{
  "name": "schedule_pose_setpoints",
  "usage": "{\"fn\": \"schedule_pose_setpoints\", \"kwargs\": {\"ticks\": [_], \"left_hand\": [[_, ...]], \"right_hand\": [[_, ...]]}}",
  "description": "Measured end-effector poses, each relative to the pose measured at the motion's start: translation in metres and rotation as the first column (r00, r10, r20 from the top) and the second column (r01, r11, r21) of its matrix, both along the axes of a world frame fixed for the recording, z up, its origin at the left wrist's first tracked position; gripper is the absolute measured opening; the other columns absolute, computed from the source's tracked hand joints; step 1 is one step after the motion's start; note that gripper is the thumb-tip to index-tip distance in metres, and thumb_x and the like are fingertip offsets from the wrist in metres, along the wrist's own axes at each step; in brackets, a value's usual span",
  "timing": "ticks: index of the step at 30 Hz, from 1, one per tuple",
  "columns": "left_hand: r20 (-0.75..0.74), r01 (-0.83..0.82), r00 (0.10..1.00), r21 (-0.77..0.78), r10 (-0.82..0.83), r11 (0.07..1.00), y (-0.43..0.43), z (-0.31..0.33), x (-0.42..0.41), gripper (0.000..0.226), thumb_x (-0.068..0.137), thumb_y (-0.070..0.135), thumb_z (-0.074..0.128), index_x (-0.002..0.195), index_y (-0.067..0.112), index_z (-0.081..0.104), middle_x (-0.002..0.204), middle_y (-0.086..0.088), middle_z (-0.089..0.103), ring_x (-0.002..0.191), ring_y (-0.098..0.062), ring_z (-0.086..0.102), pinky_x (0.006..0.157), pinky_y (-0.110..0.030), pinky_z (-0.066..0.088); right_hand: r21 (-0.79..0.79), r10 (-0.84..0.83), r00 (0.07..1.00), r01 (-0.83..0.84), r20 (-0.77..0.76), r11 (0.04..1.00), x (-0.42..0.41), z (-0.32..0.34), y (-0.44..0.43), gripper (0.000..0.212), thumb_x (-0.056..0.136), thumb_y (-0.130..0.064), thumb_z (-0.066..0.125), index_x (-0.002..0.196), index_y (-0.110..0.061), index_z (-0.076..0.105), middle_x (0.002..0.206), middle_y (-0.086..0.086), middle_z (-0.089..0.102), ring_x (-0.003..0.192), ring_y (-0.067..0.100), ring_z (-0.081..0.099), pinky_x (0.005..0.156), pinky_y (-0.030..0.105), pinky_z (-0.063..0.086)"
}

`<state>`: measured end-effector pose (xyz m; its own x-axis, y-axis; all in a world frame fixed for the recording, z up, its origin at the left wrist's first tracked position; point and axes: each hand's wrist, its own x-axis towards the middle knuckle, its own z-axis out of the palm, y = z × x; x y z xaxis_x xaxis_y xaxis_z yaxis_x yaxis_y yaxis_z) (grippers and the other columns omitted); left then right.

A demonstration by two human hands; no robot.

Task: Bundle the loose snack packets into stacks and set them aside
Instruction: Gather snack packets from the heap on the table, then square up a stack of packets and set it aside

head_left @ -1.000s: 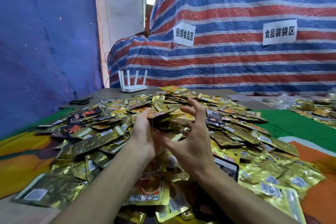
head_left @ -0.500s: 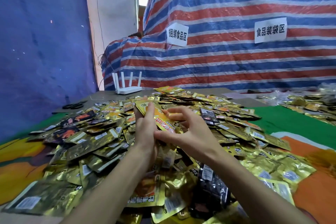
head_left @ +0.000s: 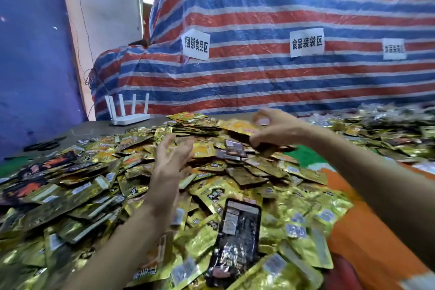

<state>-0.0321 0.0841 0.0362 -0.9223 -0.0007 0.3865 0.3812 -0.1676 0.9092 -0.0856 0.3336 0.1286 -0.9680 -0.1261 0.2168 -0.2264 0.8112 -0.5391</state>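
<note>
1. Here, the right hand (head_left: 275,129) reaches over the far side of the pile (head_left: 94,195). Its fingers (head_left: 260,116) curl above a yellow packet (head_left: 240,127) and its thumb sits below, pinching the packet's right end.
2. The packet sticks out leftward from that grip, roughly level and just above the pile's crest. The blur hides whether a second packet sits under it.
3. The left hand (head_left: 171,158) hovers over the middle of the pile with its palm turned toward the right hand. Its fingers are loosely spread and nearly straight, and they hold nothing.
4. The held packet lies to the right of the left fingertips and beyond them, not touching.
5. The pile, mostly gold foil packets, is heaped in no order across the table. A black packet (head_left: 237,238) lies on top at the near side, between the forearms.
6. A second heap (head_left: 388,125) lies at the far right, with green cloth (head_left: 306,155) between it and the main pile. Orange cloth (head_left: 367,254) shows at the near right.
7. A white router (head_left: 128,113) stands at the table's far left, before a striped tarp (head_left: 259,82) bearing three paper signs (head_left: 195,44).
</note>
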Motion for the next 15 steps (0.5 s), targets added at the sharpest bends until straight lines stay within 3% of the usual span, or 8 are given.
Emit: {"fn": "schedule_pose_setpoints", "kwargs": {"ticks": [3, 5, 7, 9, 10, 12, 15], "left_hand": [[-0.046, -0.042, 0.998, -0.055, 0.039, 0.998, -0.004, -0.003, -0.003, 0.052, 0.078, 0.056, 0.061, 0.126, 0.036, 0.056, 0.123, 0.008, 0.067, 0.113, -0.009, 0.064, 0.107, -0.046, 0.043], [-0.072, -0.037, 0.997, -0.057, 0.033, 0.998, -0.004, -0.003, -0.003, 0.042, 0.08, 0.054, 0.06, 0.116, 0.032, 0.063, 0.118, 0.004, 0.07, 0.11, -0.013, 0.066, 0.104, -0.048, 0.046], [-0.083, -0.03, 0.996, -0.076, 0.024, 0.997, -0.003, -0.001, -0.001, 0.04, 0.082, 0.05, 0.057, 0.114, 0.027, 0.066, 0.115, 0.002, 0.071, 0.108, -0.017, 0.067, 0.102, -0.05, 0.047], [-0.092, -0.031, 0.996, -0.105, 0.021, 0.994, -0.002, 0.0, 0.002, 0.038, 0.083, 0.047, 0.056, 0.111, 0.024, 0.067, 0.112, 0.002, 0.072, 0.105, -0.017, 0.068, 0.1, -0.048, 0.049], [-0.093, -0.033, 0.995, -0.117, 0.022, 0.993, -0.002, 0.0, 0.003, 0.036, 0.083, 0.045, 0.056, 0.109, 0.024, 0.068, 0.111, 0.003, 0.072, 0.104, -0.015, 0.068, 0.099, -0.045, 0.05], [-0.108, -0.044, 0.994, -0.152, 0.028, 0.987, -0.002, -0.001, 0.004, 0.028, 0.082, 0.043, 0.06, 0.103, 0.027, 0.07, 0.108, 0.006, 0.073, 0.101, -0.01, 0.069, 0.094, -0.036, 0.052], [-0.162, -0.071, 0.987, -0.296, 0.024, 0.952, -0.004, -0.003, 0.005, 0.014, 0.087, 0.04, 0.069, 0.098, 0.031, 0.07, 0.102, 0.016, 0.071, 0.098, -0.001, 0.066, 0.086, -0.024, 0.048]], "right_hand": [[0.133, -0.335, 0.941, 0.327, 0.041, 0.936, -0.03, -0.004, 0.071, 0.059, 0.07, -0.023, 0.084, 0.113, -0.006, 0.048, 0.099, 0.014, 0.065, 0.083, 0.029, 0.067, 0.068, 0.036, 0.06], [0.167, -0.499, 0.866, 0.489, 0.023, 0.856, -0.04, -0.02, 0.108, 0.048, 0.073, -0.02, 0.085, 0.102, -0.003, 0.05, 0.082, 0.011, 0.061, 0.067, 0.021, 0.062, 0.044, 0.019, 0.046], [0.175, -0.609, 0.793, 0.602, -0.012, 0.779, -0.047, -0.042, 0.13, 0.037, 0.075, -0.019, 0.084, 0.091, -0.005, 0.053, 0.073, 0.009, 0.057, 0.06, 0.018, 0.057, 0.039, 0.019, 0.039], [0.222, -0.655, 0.754, 0.633, 0.04, 0.742, -0.051, -0.064, 0.142, 0.04, 0.077, -0.023, 0.083, 0.099, -0.003, 0.058, 0.084, 0.014, 0.063, 0.074, 0.025, 0.063, 0.058, 0.029, 0.053], [0.26, -0.67, 0.737, 0.632, 0.089, 0.73, -0.054, -0.074, 0.144, 0.047, 0.077, -0.029, 0.083, 0.107, -0.003, 0.058, 0.098, 0.018, 0.065, 0.09, 0.031, 0.065, 0.075, 0.037, 0.057], [0.337, -0.724, 0.674, 0.654, 0.148, 0.677, -0.057, -0.086, 0.142, 0.056, 0.081, -0.042, 0.077, 0.119, -0.006, 0.057, 0.127, 0.023, 0.058, 0.12, 0.041, 0.053, 0.105, 0.051, 0.045], [0.376, -0.705, 0.71, 0.65, 0.011, 0.661, -0.046, -0.072, 0.117, 0.048, 0.089, -0.039, 0.063, 0.119, -0.003, 0.053, 0.141, 0.028, 0.048, 0.135, 0.045, 0.042, 0.113, 0.059, 0.031]]}}
